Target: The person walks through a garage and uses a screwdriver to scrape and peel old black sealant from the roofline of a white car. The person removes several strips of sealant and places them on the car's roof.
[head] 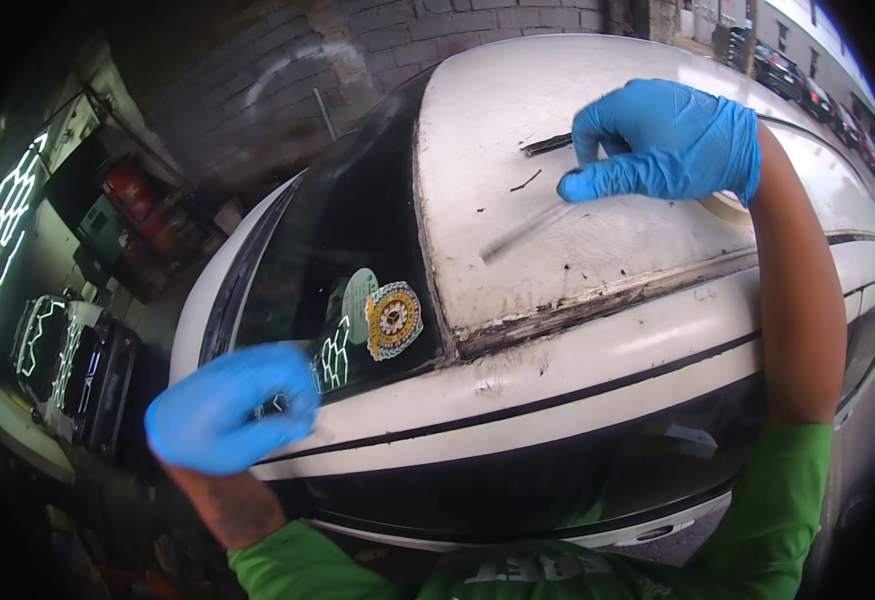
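Observation:
My right hand [659, 142], in a blue disposable glove, is above the white car roof [482, 97]. Between its thumb and fingers it pinches a thin, motion-blurred metal tool [523, 232], which slants down toward the roof. A black strip [548, 145] emerges from behind the fingers, and a small dark scrap [526, 180] lies close by. Along the roof edge runs a worn channel [595, 304], its paint flaked and its surface brown. My left hand [235, 409], gloved alike and blurred, curls over the front pillar beside the windshield [332, 202]; whether anything is inside it is hidden.
Stickers [394, 320] are on the windshield's corner. Part of a tape roll [730, 206] shows behind my right wrist. Below the roof edge are dark side windows [527, 480]. A block wall [422, 37] stands beyond the car, another vehicle [96, 375] is at left, and parked cars [779, 71] line the street.

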Demonstrator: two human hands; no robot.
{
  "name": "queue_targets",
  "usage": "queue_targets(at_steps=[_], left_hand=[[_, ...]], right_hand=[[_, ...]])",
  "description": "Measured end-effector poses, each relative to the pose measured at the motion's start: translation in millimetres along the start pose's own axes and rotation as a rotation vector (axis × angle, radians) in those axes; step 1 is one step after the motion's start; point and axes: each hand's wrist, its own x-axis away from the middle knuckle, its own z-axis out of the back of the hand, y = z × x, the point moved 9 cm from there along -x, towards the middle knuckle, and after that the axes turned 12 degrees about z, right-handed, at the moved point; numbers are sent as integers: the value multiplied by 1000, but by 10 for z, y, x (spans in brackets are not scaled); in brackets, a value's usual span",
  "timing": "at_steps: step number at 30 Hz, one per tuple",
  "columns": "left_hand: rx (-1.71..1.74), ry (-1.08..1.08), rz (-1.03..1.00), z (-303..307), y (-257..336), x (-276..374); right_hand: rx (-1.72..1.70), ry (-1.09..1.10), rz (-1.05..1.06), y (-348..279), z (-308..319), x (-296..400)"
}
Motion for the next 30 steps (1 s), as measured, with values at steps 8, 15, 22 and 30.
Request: queue_targets(at_steps=[8, 15, 22, 30], left_hand=[[45, 160, 826, 0, -357, 1951], [231, 536, 461, 250, -381, 1361], [447, 739, -322, 402, 30, -393], [60, 904, -464, 198, -139, -1072]], right_hand=[[343, 254, 285, -557, 102, 124], [479, 336, 284, -843, 21, 186], [329, 184, 300, -792, -297, -46], [450, 377, 650, -680, -268, 15]])
